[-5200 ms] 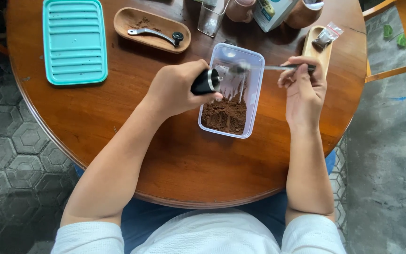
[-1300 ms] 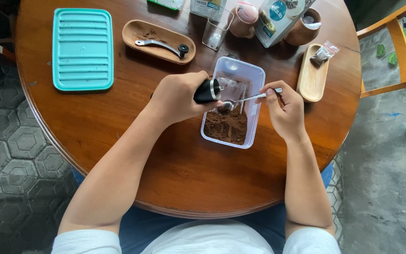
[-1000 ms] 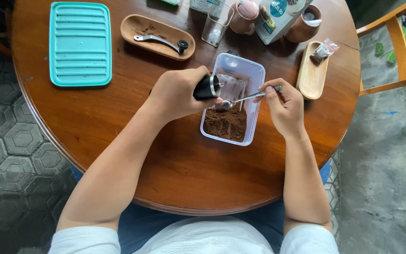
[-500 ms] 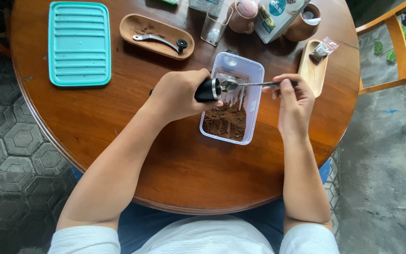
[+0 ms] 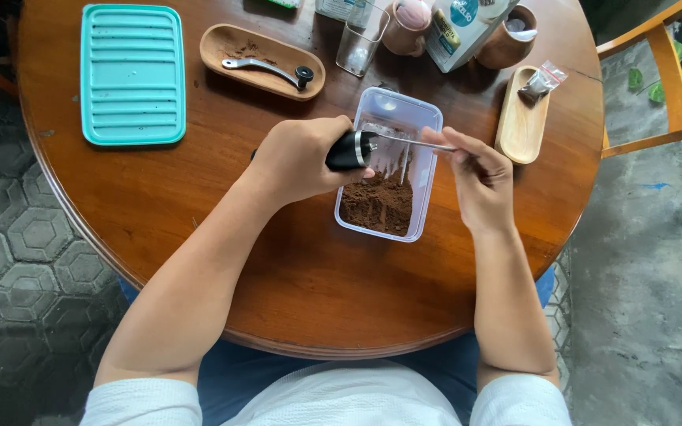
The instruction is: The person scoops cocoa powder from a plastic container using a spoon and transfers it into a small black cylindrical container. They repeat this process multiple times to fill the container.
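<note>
Seen from the head camera, the left hand (image 5: 297,162) is wrapped around a black cylinder (image 5: 350,150), fingers curled tight about its body, so that only its silver-rimmed end pokes out past the thumb. That end is tipped sideways over a clear plastic box (image 5: 428,118) on the round wooden table (image 5: 199,205). The right hand (image 5: 479,177) pinches the handle of a metal spoon (image 5: 404,139) between thumb and fingertips; the bowl of the spoon sits at the mouth of the cylinder, above the box. Brown ground powder (image 5: 378,205) lies heaped in the near half of the box.

Farther back on the table lie a teal ribbed lid (image 5: 132,75), an oval wooden tray (image 5: 234,39) holding a metal crank handle (image 5: 266,69), an empty glass (image 5: 361,39), and a small wooden dish (image 5: 518,134) with a little plastic packet (image 5: 540,83).
</note>
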